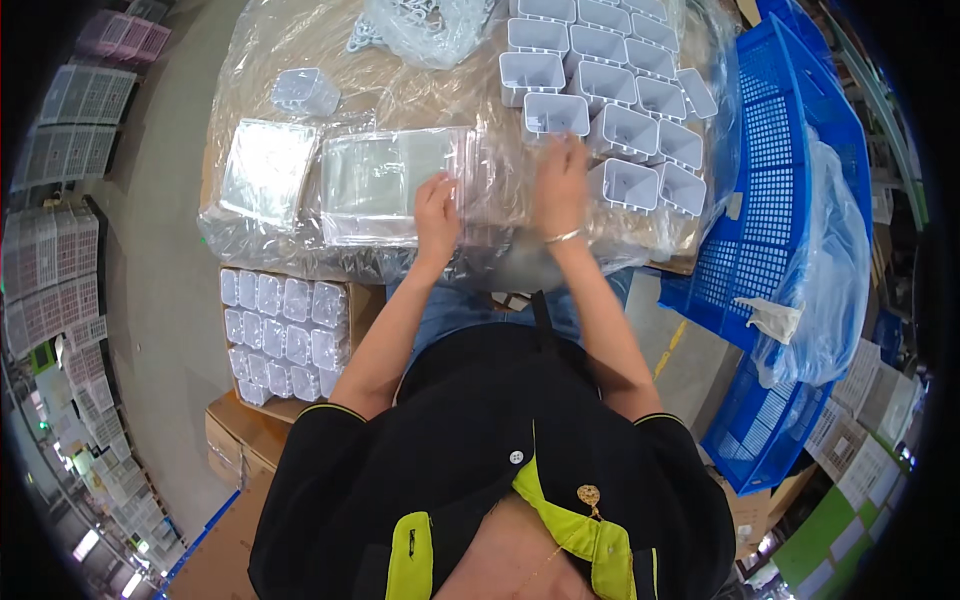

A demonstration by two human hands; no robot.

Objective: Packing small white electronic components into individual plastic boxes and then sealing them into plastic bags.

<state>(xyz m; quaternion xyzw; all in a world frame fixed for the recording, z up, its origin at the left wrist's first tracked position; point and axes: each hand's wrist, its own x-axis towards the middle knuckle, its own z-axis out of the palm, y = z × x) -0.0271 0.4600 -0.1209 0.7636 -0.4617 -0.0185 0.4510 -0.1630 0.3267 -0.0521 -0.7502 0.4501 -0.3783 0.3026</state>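
Observation:
My left hand (pixel 437 218) rests over the right part of a stack of flat clear plastic bags (pixel 375 180), its fingers curled together on the top bag's film. My right hand (pixel 562 190) is smeared by motion, fingertips at the near side of a pale grey-white plastic bin (pixel 556 115); whether they grip it I cannot tell. That bin stands at the front left of several rows of like open-topped bins (pixel 630 130). Left of the stack lies a second pile of clear bags (pixel 265 172). Behind it a single bin (pixel 305 92) lies apart.
Clear plastic film (pixel 420 100) covers the work surface. At the back sits a bag of pale hook-like parts (pixel 420 25). A carton of wrapped bins (pixel 285 330) stands at my left. Blue perforated crates (pixel 770 180), one draped with plastic film, stand at my right.

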